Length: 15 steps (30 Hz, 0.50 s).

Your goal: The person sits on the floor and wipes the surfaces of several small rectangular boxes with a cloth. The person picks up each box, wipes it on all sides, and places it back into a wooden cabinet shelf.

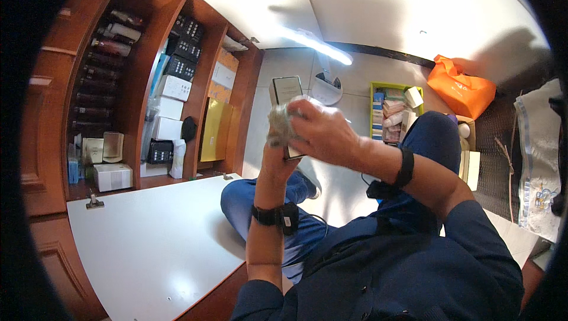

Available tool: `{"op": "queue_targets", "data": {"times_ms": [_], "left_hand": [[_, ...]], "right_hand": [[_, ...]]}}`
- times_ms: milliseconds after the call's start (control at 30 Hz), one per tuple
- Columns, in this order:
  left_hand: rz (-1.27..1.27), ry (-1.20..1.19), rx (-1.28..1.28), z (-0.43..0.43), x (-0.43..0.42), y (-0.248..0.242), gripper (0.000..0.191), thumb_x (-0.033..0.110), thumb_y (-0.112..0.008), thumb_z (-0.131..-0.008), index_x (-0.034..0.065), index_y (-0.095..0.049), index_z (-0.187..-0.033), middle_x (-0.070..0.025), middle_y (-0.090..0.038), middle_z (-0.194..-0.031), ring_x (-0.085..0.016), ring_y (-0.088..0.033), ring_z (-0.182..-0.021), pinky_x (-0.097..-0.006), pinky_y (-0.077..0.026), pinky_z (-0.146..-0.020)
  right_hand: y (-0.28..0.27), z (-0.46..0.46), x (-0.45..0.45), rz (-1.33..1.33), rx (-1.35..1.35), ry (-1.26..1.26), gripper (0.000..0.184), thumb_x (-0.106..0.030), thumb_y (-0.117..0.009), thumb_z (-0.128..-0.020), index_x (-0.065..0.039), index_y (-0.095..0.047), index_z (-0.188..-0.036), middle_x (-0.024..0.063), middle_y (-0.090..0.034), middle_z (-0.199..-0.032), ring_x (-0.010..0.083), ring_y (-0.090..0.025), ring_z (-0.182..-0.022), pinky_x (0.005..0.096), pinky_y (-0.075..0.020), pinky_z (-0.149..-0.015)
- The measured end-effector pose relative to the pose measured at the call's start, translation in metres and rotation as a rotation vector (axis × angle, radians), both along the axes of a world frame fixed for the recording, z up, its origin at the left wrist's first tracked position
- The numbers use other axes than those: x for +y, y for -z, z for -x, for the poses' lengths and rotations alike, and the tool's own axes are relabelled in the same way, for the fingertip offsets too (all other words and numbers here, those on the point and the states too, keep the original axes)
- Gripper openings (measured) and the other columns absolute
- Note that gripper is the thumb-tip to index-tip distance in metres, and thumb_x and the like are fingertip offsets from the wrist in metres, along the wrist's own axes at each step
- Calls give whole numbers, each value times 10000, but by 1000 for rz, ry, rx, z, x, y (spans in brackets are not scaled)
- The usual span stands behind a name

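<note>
My left hand (pixel 278 163) grips an upright, pale box with dark edges and small print (pixel 287 89). Its lower corner shows beneath my right hand (pixel 326 130). Bunched in my right fingers is a greyish-green cloth (pixel 280 126), pressed against the near side of the box. The cloth and right fingertips are blurred, and they cover the box's middle and most of my left fingers. Both hands are in front of my bent knees, above the tiled floor (pixel 262 112).
Left stands an open wooden cabinet (pixel 192 99) with bottles (pixel 111 48) and boxes (pixel 171 108). Its lowered white door (pixel 155 241) lies beside my knee. Ahead are a lit lamp (pixel 315 46), a green-rimmed bin of small packages (pixel 372 112) and an orange bag (pixel 463 88).
</note>
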<state>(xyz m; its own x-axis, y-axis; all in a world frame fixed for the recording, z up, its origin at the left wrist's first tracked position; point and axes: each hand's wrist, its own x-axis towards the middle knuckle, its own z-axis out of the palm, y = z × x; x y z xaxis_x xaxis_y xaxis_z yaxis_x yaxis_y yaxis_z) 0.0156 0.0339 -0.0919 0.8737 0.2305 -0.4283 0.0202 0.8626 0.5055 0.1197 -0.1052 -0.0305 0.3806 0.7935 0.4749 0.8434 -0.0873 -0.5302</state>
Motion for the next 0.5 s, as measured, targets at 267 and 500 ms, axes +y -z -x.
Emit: {"op": "queue_targets", "data": {"times_ms": [267, 500], "left_hand": [[-166, 18, -28, 9, 4, -10, 593, 578, -384, -959, 119, -440, -1331, -109, -578, -1203, -240, -596, -1106, -398, -557, -878], [-128, 33, 38, 3, -6, -11, 597, 593, -366, -958, 147, -414, -1353, -88, -580, -1204, -241, -614, -1050, -393, -572, -809]], "right_hand": [[21, -9, 12, -91, -78, -106, 240, -226, -700, -799, -57, -603, -938, 87, -506, -1070, 234, -623, -835, 317, -584, -602], [27, -34, 33, -126, 135, 150, 329, -277, -666, -853, -27, -594, -1054, 133, -506, -1169, 301, -657, -788, 379, -573, -642]]}}
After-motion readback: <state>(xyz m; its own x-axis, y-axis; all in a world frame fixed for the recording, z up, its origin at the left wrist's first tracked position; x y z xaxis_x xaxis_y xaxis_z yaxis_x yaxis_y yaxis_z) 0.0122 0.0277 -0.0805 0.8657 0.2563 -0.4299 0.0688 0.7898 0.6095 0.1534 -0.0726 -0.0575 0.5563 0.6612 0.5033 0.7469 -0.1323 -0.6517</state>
